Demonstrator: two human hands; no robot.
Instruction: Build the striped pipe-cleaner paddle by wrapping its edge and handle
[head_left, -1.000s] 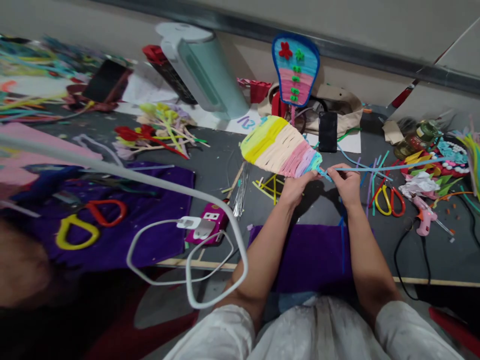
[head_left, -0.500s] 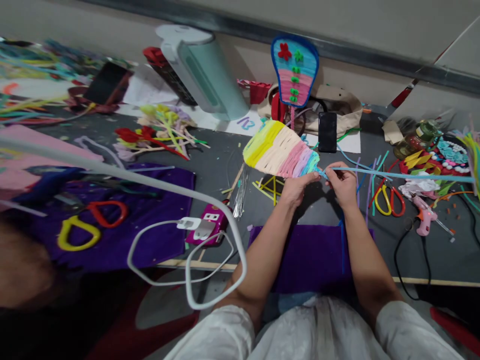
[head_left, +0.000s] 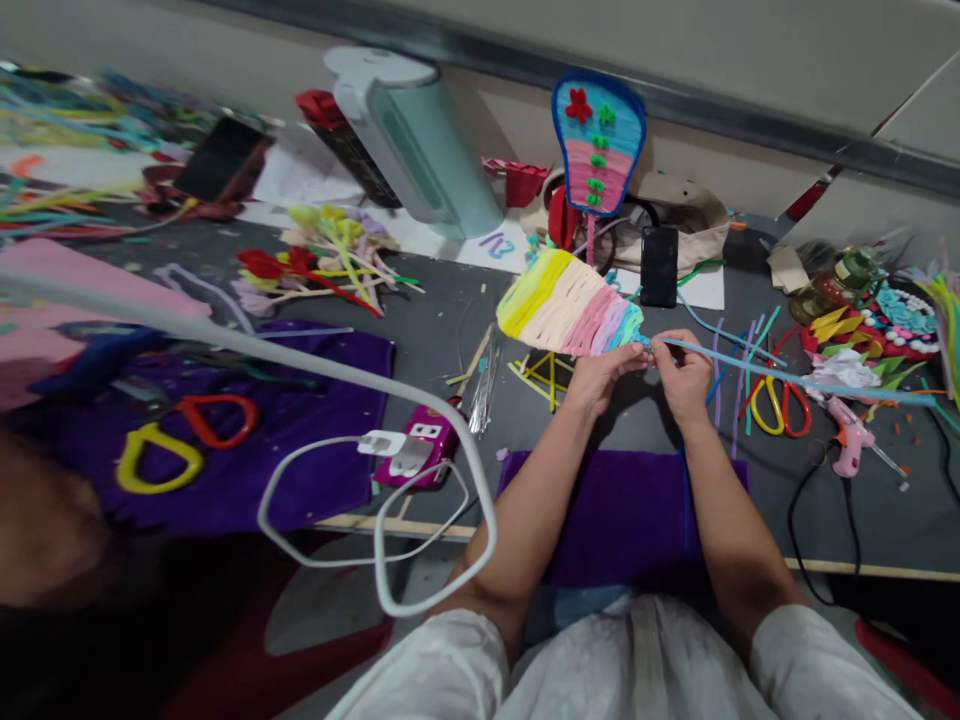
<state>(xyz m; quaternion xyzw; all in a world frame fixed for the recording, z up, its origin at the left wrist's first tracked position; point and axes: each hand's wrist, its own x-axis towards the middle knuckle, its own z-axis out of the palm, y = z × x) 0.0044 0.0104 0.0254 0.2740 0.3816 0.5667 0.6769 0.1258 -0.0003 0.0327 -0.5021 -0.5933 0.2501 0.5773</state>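
Note:
A fan-shaped piece (head_left: 574, 305) wound in yellow, cream, pink, lilac and blue strands is held above the table, its narrow blue end toward my hands. My left hand (head_left: 604, 378) is closed in a pinch on that narrow end. Close beside it, my right hand (head_left: 684, 378) pinches a long light blue pipe cleaner (head_left: 787, 375) where it meets the narrow end; the free length stretches out to the right. Beyond my hands stands a finished-looking paddle (head_left: 598, 145) with a dark blue rim, red and green flowers and a pink stem.
Red-and-yellow scissors (head_left: 781, 405) and a pink glue gun (head_left: 851, 440) lie on the right. A white cable (head_left: 491, 510) loops in front at left, by a magenta power strip (head_left: 427, 440). A pitcher (head_left: 427, 150) and a phone (head_left: 659, 266) stand or lie behind. Purple cloth (head_left: 622, 510) lies under my forearms.
The free length of the light blue pipe cleaner now slopes lower to the right. My hands stay at the narrow end; the whole view has shifted slightly.

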